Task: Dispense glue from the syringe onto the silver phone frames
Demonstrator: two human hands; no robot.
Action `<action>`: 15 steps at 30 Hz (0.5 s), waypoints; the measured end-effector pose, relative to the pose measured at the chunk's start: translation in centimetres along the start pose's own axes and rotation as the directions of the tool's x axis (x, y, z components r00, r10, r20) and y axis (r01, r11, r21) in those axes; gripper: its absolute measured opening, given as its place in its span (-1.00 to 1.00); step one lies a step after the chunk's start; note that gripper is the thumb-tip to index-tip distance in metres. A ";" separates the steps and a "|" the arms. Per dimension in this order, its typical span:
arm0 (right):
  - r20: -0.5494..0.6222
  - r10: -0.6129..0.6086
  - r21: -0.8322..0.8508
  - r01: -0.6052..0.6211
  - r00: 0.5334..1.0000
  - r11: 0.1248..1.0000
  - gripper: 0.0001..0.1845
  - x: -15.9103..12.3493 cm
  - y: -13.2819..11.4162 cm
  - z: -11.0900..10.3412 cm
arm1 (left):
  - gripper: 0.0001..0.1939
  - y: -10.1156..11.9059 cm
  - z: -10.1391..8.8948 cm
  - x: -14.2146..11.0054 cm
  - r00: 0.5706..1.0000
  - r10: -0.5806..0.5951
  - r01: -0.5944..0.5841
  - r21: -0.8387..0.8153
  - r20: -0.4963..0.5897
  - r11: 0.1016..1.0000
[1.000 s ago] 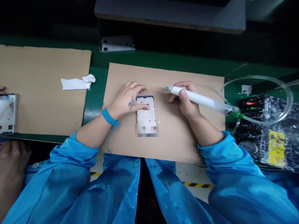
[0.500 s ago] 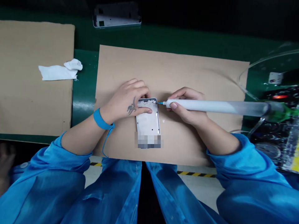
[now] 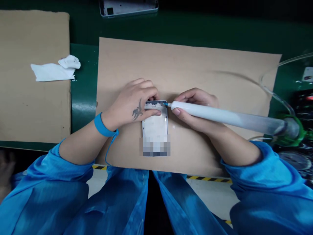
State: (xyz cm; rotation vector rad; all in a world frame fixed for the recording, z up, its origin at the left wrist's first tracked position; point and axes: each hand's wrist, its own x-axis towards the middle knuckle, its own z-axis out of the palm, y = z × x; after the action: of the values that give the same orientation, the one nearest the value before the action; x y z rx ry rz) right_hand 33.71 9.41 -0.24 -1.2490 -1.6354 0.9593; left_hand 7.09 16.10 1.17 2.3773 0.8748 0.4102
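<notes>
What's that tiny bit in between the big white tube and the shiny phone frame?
In the head view, a thin blue tip sits there. It sticks out of the white syringe, held in the right hand, and reaches the corner of the metal phone frame.

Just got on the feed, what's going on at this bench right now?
A person is working on a metal phone frame lying on a cardboard sheet. Their left hand holds the frame down, while their right hand holds a white dispensing syringe, its blue tip at the frame's far right corner. A second phone frame lies further back.
</notes>
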 end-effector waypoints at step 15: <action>-0.444 -0.003 -0.005 0.001 0.896 1.000 -0.65 -10.7 1.6 -1.0 | -0.12 -3.2 3.1 2.2 0.992 0.113 -0.108 0.076 -0.060 0.991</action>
State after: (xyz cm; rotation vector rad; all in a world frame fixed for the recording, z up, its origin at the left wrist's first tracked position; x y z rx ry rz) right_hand 36.70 -0.64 -3.17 -1.3519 -1.2754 0.6070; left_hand 8.55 18.35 -3.07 2.5001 0.8012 0.5090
